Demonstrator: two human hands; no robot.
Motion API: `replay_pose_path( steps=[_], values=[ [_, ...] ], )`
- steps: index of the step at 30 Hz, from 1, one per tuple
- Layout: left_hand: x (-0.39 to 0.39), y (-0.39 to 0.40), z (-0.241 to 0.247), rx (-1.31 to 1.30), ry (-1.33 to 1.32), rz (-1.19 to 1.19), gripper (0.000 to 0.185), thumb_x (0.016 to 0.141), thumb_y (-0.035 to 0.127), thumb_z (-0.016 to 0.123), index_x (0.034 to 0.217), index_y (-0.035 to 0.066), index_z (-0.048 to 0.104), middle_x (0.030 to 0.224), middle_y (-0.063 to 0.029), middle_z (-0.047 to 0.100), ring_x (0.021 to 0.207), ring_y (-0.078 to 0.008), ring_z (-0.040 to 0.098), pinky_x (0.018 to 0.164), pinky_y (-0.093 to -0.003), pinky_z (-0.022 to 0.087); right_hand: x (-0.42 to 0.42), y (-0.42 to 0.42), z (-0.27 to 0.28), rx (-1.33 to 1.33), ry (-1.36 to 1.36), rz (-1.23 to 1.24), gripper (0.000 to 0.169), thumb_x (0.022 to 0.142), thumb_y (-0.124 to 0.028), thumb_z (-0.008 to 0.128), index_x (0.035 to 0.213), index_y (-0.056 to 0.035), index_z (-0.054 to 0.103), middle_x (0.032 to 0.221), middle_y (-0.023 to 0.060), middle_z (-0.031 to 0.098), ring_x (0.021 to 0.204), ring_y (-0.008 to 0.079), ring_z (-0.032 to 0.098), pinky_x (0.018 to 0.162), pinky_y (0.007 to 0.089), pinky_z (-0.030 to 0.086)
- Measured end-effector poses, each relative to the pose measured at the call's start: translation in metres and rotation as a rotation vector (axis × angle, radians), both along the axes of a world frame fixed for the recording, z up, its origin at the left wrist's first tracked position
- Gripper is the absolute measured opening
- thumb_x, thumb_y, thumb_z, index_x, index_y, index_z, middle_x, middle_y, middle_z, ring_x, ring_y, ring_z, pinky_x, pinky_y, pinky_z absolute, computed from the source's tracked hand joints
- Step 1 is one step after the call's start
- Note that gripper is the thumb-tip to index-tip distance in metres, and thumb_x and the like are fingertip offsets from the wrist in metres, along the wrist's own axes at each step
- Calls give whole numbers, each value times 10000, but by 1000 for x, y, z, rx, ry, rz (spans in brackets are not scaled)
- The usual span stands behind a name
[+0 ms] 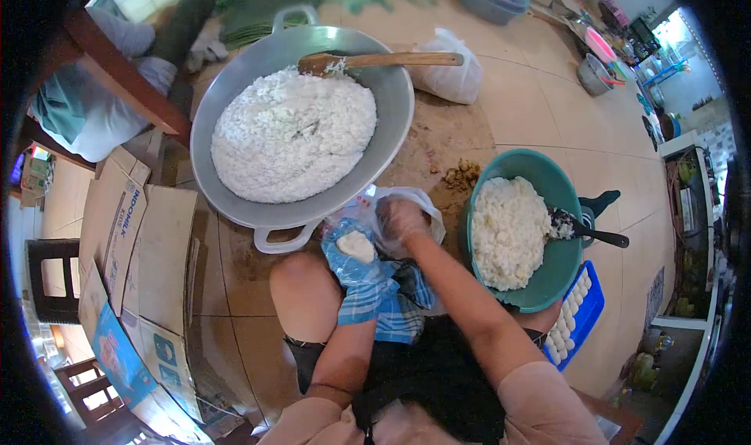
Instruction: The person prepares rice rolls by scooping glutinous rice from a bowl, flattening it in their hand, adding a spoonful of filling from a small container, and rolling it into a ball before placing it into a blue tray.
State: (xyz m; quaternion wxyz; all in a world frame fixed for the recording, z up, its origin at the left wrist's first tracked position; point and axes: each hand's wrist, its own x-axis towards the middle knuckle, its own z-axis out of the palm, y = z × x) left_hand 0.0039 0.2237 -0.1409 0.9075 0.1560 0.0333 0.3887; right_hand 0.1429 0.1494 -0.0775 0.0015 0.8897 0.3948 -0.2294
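Note:
My left hand is under a blue checked cloth covered with clear plastic. On this covered palm rests a flattened lump of white rice. My right hand reaches into the mouth of a translucent plastic bag just beside it; its fingers are blurred, and what they touch is hidden. Beyond both hands stands a wide metal wok heaped with white rice. To the right, a green plastic basin holds more white rice.
A wooden paddle lies across the wok's rim, and a black spatula leans in the basin. Several white pieces fill part of a blue tray. Brown crumbs and a tied plastic bag are on the floor. Flattened cardboard stands left.

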Motion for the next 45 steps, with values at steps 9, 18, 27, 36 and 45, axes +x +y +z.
replay_pose_path(
  steps=[9,18,27,36,45],
  values=[
    [23,-34,49,1152,1255,371,220,895,152,397,945,36,576,923,-98,568,903,-242,546,789,-367,439,-26,-85,-24,675,-64,-287,241,749,-213,673,890,-17,659,882,197,646,842,360,628,776,418,502],
    [10,-12,-17,-22,64,78,253,942,212,371,1043,63,549,1021,-53,528,979,-188,500,851,-338,406,-27,-51,18,640,54,-462,216,754,-206,678,902,-49,663,933,209,644,907,365,613,814,431,481],
    [22,-7,0,446,528,163,247,909,208,412,1016,63,582,969,-76,571,924,-211,548,810,-337,445,-17,-40,3,271,37,-369,239,738,-233,659,887,-47,673,946,209,651,919,379,625,796,435,501],
    [29,-30,49,551,445,136,229,910,150,398,1013,48,575,920,-78,582,850,-219,574,828,-355,462,-18,-32,-6,172,-42,-506,328,779,-290,617,1012,-60,644,996,198,646,967,346,619,851,433,479],
    [43,-22,-14,179,159,31,202,907,164,391,1004,84,550,929,-71,555,931,-205,539,869,-336,415,-33,-70,-14,913,267,-654,222,785,-152,678,954,-21,617,837,107,646,744,199,608,689,358,491]
  ],
)
